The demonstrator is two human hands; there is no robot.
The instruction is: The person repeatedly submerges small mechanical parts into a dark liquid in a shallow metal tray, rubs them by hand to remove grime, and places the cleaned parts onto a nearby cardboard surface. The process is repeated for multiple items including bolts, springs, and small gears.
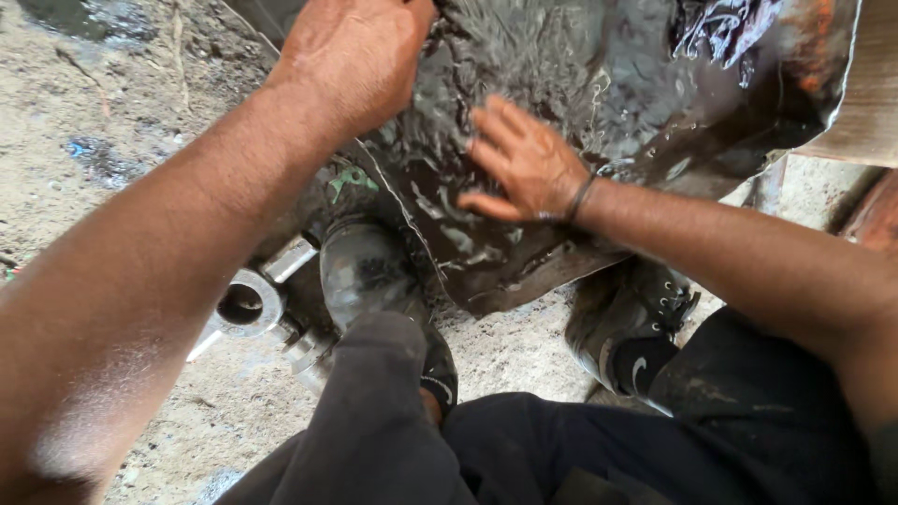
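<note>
Fingers of the right hand (pixel 524 164) spread flat on the wet metal sheet (pixel 524 252); left hand (pixel 351 56) grips its edge.

At twelve o'clock a dark metal sheet (pixel 524 243) gleams wet and glossy, rusty at its two o'clock corner; at eight o'clock, a dull grey metal ring (pixel 245 304) lies on rough, gritty ground (pixel 94 112).

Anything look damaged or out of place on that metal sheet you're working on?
The dark metal sheet is crumpled and wet with an oily film, and rust shows at its upper right corner. The right hand lies flat on it; the left hand presses its top.
</note>
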